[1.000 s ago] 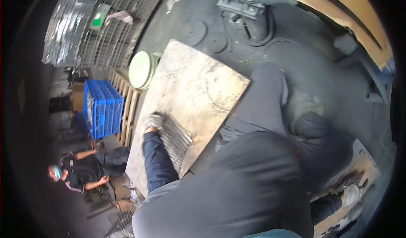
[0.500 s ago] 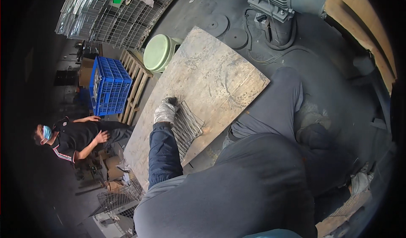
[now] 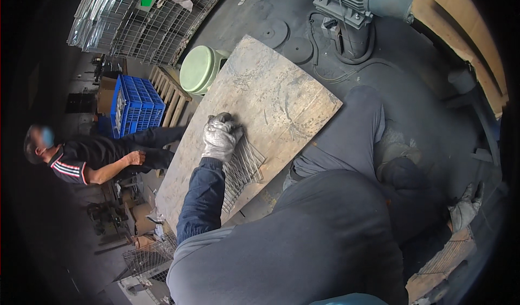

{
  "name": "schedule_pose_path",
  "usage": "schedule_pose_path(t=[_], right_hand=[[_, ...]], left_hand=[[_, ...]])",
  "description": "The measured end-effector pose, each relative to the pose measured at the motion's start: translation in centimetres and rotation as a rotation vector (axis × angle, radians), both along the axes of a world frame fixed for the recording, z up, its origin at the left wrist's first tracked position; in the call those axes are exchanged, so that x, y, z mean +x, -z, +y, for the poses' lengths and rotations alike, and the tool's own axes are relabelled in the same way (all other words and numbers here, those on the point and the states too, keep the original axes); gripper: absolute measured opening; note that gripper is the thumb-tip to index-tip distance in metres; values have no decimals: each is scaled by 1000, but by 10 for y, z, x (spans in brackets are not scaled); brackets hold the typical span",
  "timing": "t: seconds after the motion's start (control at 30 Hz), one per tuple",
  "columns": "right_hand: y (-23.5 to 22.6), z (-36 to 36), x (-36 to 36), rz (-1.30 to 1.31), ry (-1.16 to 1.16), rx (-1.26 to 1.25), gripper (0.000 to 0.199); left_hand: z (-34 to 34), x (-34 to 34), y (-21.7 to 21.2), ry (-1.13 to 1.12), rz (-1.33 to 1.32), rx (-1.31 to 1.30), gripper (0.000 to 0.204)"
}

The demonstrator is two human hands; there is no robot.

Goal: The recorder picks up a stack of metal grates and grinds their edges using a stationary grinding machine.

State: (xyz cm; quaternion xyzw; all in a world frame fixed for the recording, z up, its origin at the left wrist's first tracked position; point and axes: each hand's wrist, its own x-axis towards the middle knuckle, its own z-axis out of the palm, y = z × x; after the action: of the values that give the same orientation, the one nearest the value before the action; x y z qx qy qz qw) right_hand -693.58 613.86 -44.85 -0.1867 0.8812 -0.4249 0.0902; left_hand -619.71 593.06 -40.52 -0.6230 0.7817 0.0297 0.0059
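Wire grid point(image 3: 245, 167) under the gloved left hand point(image 3: 222, 137)

Off to the right, the gloved right hand point(image 3: 466, 208) has its fingers spread, near some corrugated cardboard point(image 3: 445, 257). The left hand is curled at the grid's edge — whether it pinches the wires, I cannot tell. Silver-grey and thin-barred, the grid lies on a stained board point(image 3: 281, 93), partly hidden by hand and sleeve. Its long axis slants — lower end toward the wearer's body, upper end away and slightly right. Beyond the board are a pale green stool point(image 3: 197, 70) and a blue crate point(image 3: 142, 107).
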Motion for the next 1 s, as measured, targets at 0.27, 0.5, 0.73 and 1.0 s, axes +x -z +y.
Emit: schedule_pose_path(t=[0.27, 0.5, 0.73, 1.0], right_hand=[[-7, -38, 35, 28, -110, -108, 47], [26, -66, 54, -45, -378, -470, 45], [-39, -156, 206, -526, -672, -200, 45], [0, -173, 225, 660, -1343, 238, 47]], left_hand=[[-7, 12, 66, -154, 40, -259, 28], [-54, -10, -41, -412, 955, -559, 25], [-110, -133, -121, 166, 1941, -304, 46], [-125, -324, -127, 613, 2417, 653, 45]])
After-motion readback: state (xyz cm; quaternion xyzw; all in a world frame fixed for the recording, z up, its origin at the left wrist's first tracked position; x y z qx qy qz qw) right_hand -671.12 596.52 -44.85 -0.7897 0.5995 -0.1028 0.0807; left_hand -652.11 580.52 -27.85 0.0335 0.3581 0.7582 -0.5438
